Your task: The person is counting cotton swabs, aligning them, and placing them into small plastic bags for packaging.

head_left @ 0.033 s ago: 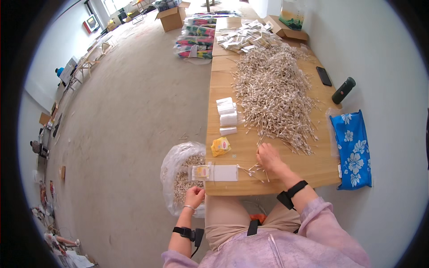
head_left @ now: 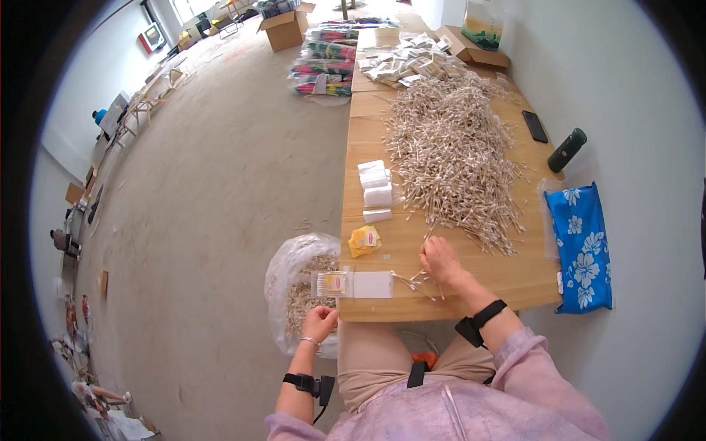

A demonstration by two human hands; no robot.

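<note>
Near swab pile, R hand ~unchanged vs. earlier; L hand ditto; can't tell either grip.

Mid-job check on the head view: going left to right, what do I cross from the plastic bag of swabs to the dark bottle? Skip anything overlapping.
Plastic bag of swabs → yellow cards → right hand → black phone → dark bottle.
</note>
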